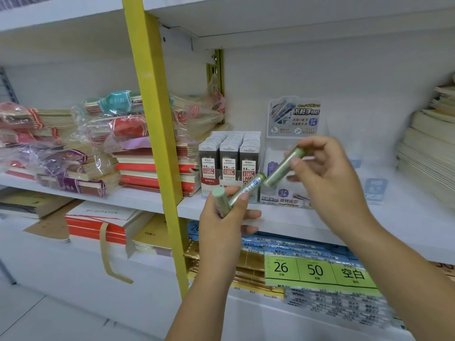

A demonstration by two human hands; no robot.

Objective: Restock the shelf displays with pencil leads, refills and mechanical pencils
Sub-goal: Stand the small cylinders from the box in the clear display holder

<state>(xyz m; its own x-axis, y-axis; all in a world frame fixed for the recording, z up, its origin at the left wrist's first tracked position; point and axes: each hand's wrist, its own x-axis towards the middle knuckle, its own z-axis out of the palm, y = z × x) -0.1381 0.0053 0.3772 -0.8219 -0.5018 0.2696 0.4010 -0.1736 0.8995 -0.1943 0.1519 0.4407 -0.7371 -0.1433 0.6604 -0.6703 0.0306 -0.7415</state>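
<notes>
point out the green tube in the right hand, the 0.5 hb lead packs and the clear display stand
green tube (282, 168) in right hand (330, 175): head view, middle of barrel
0.5 hb lead packs (229, 155): head view, front pack of middle row
clear display stand (293, 116): head view, printed header card

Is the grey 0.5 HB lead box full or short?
Full: all three rows of the 0.5 HB lead box look packed front to back.

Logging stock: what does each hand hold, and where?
Left hand grips green tubes at their lower ends; right hand pinches another tube near its top.
</notes>
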